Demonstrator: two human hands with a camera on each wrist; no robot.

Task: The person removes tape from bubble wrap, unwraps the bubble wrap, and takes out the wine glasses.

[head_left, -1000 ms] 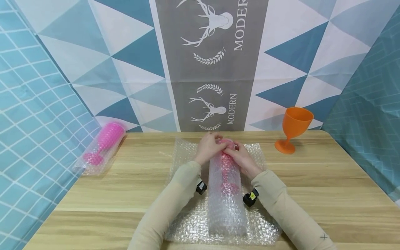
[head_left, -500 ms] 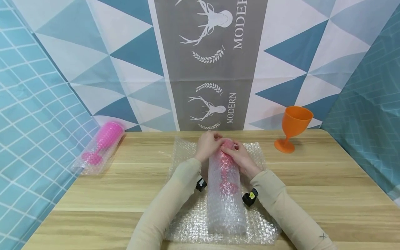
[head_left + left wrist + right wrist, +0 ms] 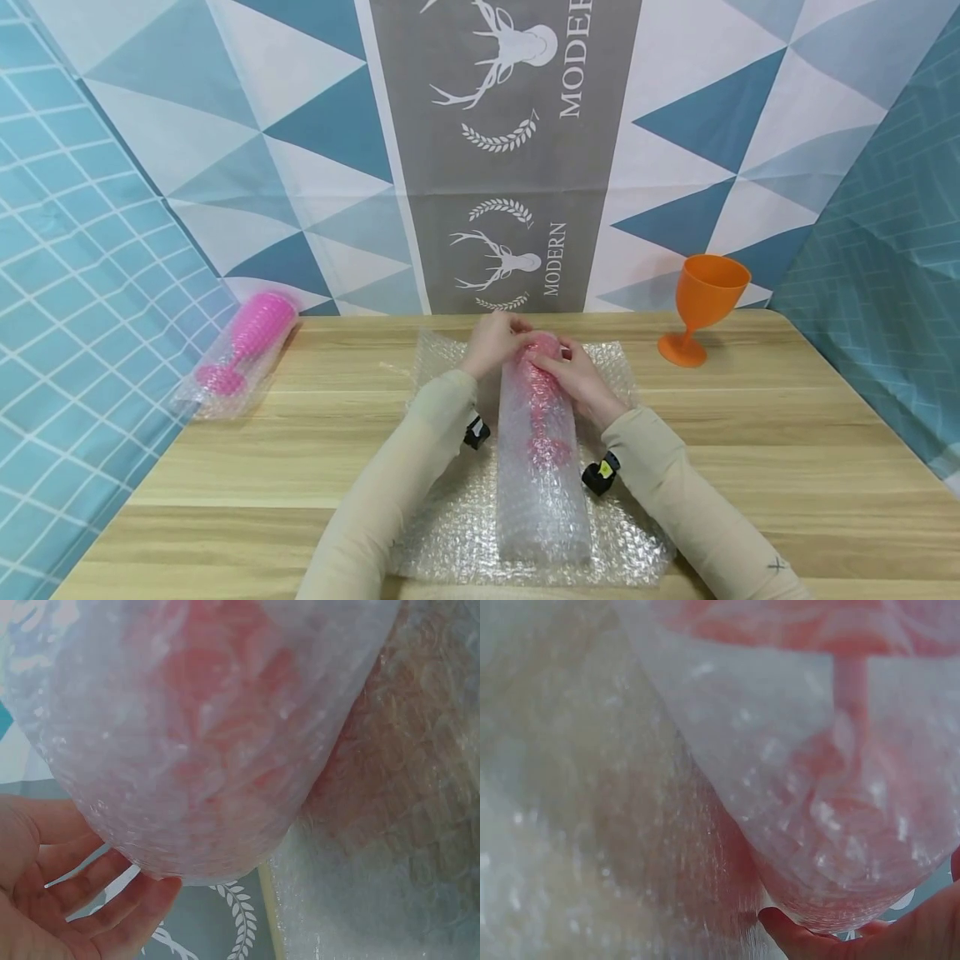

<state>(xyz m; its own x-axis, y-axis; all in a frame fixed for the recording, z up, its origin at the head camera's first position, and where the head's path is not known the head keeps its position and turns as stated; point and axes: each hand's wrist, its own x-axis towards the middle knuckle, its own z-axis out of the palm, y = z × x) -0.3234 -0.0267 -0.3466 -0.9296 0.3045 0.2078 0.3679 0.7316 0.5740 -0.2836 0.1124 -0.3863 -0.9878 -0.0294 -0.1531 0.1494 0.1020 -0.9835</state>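
Note:
A roll of bubble wrap [image 3: 543,500] with a red goblet [image 3: 542,400] inside lies lengthwise on a flat bubble wrap sheet [image 3: 450,542]. My left hand [image 3: 497,343] pinches the roll's far end from the left. From the right, my right hand [image 3: 588,379] grips that same end, its thumb over the top. In the left wrist view, bent fingers of the left hand [image 3: 82,889] touch the edge of the roll [image 3: 217,772]. The right wrist view has the right hand [image 3: 885,934] at the end of the roll [image 3: 832,825], with the goblet's stem visible through the film.
A pink goblet in bubble wrap [image 3: 251,342] lies at the back left of the wooden table [image 3: 300,467]. An orange goblet [image 3: 708,296] stands upright at the back right. Patterned cloths [image 3: 502,167] hang behind and at both sides.
My left wrist and forearm have shifted slightly left and away from me. Both hands are still at the roll's far end, and the right has barely moved.

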